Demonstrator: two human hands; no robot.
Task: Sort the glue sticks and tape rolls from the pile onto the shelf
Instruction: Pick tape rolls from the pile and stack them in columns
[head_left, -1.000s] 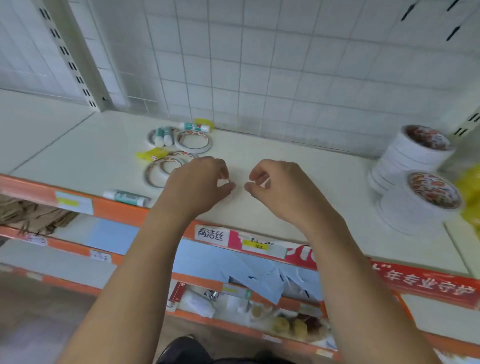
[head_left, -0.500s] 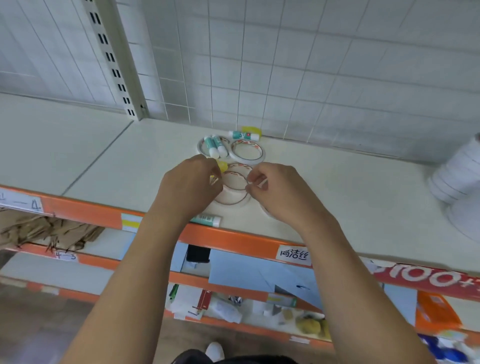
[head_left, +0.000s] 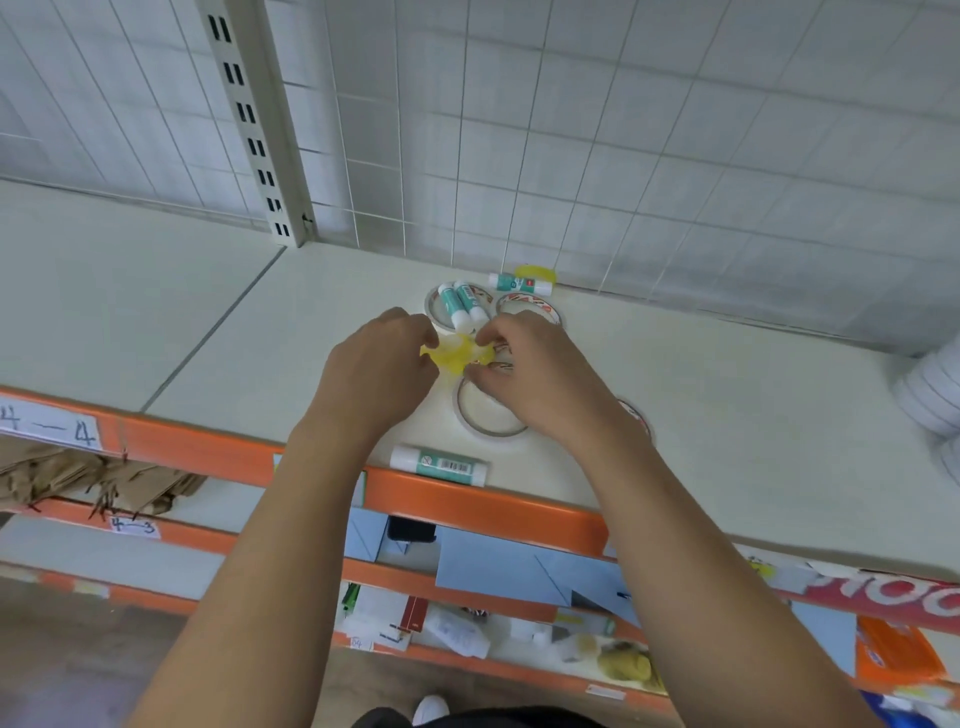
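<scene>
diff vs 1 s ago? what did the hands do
Both reached forward: left hand and right hand, empty before, now pinch the yellow item between them. The front glue stick and the two glue sticks on a tape roll stayed put.

A white wire grid (head_left: 571, 156) and slotted upright (head_left: 249, 119) stand behind; brown cardboard (head_left: 78, 478) and blue sheets (head_left: 493, 566) lie below.

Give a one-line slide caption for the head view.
Left hand and right hand pinch a yellow piece among tape rolls and glue sticks on a shelf.
</scene>
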